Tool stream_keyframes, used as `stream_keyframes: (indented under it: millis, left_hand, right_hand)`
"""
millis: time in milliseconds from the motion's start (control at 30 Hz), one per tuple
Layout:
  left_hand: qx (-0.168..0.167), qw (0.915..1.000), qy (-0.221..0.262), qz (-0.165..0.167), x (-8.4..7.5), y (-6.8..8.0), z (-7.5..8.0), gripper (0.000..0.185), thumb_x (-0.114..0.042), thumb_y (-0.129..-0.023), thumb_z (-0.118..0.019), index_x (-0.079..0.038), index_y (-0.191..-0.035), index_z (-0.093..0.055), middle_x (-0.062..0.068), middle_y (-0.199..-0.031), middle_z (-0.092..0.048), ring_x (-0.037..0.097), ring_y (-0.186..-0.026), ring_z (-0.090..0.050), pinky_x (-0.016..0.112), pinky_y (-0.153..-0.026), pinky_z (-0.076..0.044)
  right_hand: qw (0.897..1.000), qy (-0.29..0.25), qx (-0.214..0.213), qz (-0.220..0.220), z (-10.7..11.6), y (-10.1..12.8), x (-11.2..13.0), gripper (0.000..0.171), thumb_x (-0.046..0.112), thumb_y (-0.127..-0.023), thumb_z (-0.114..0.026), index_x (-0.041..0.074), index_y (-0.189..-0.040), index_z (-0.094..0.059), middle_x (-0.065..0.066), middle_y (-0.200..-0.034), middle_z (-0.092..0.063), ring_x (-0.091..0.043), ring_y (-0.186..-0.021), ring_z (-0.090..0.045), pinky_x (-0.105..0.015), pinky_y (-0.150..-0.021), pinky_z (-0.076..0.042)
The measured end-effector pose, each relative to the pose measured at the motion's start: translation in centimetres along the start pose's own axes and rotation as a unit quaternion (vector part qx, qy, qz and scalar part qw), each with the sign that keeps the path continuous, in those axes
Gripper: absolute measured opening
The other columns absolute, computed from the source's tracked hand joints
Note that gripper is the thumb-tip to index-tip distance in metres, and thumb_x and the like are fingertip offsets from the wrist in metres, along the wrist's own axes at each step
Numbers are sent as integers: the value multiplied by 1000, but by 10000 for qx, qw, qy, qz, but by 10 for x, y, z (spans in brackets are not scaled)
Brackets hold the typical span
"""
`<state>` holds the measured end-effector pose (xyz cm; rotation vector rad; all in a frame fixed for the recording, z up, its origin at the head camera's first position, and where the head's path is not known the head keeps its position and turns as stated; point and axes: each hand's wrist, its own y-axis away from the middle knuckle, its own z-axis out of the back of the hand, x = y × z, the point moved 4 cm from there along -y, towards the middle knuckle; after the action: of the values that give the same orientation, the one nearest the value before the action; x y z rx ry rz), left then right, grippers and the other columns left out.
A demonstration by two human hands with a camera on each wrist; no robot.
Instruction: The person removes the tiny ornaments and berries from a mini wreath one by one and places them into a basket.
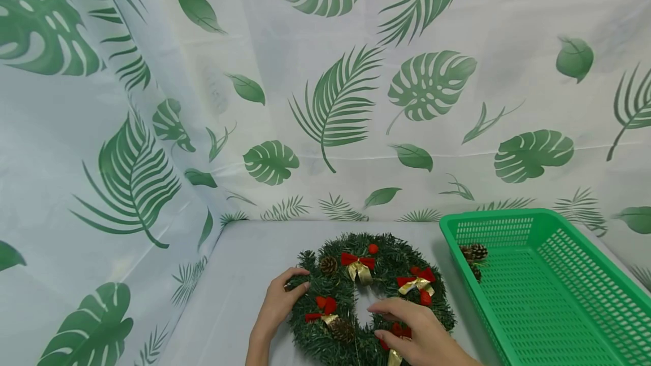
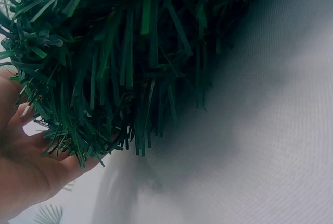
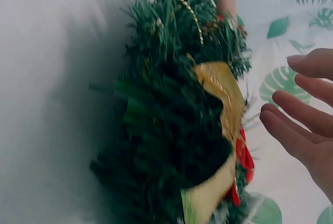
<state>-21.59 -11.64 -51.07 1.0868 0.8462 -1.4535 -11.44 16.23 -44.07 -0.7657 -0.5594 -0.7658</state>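
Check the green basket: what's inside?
Inside the green basket, pine cones lie against its near-left wall; the mesh floor shows elsewhere. The wall hides their lower part, and the frame crops the basket's near end.

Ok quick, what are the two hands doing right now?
Left hand: holds the wreath at its left edge.
Right hand: open, fingers straight, over the wreath's lower right; touching or not, cannot be told.
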Motion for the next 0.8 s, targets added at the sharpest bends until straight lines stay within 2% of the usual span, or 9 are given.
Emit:
stream_keyframes:
  millis: [167, 333, 500, 733, 800]
  left_hand:
    - [-27, 10000, -28, 0, 0, 0, 1, 31, -26, -98, -72, -15, -127, -70, 20, -152, -52, 45, -141, -46, 55, -96, -53]
    - [-35, 10000, -47, 28, 1, 0, 1, 30, -26, -98, -72, -15, -126, -70, 18, -152, -53, 45, -142, -45, 56, -98, -51]
    - [-26, 10000, -45, 47, 1, 0, 0, 29, -26, -98, -72, -15, -125, -70, 18, -152, -53, 46, -146, -40, 62, -104, -47]
    - [-55, 10000, -74, 31, 1, 1, 0, 29, -26, -98, -72, -15, -125, -70, 17, -150, -55, 46, -146, -40, 64, -106, -44]
    - [-58, 9999, -91, 18, 1, 1, -1, 29, -27, -98, -72, -15, -125, -70, 16, -150, -55, 46, -146, -40, 65, -107, -43]
  right_hand:
    - [9995, 209, 38, 254, -12, -12, 4, 34, 13, -96, -75, 12, -128, -66, -8, -118, -72, -16, -103, -71, -31, -78, -61]
    - [9991, 141, 173, 354, -24, -20, 5, 34, 12, -97, -73, 7, -129, -64, -11, -120, -71, -21, -102, -72, -32, -79, -61]
    - [9988, 89, 431, 216, -33, -26, 4, 34, 14, -98, -72, 5, -129, -63, -14, -121, -70, -27, -102, -71, -34, -79, -61]
    - [9976, 200, 550, 365, -46, -32, 4, 34, 13, -97, -73, 5, -128, -64, -11, -120, -71, -26, -106, -70, -34, -82, -60]
    - [9973, 192, 648, 285, -49, -32, 3, 33, 14, -97, -73, 6, -128, -64, -10, -120, -71, -25, -107, -70, -33, -83, -60]
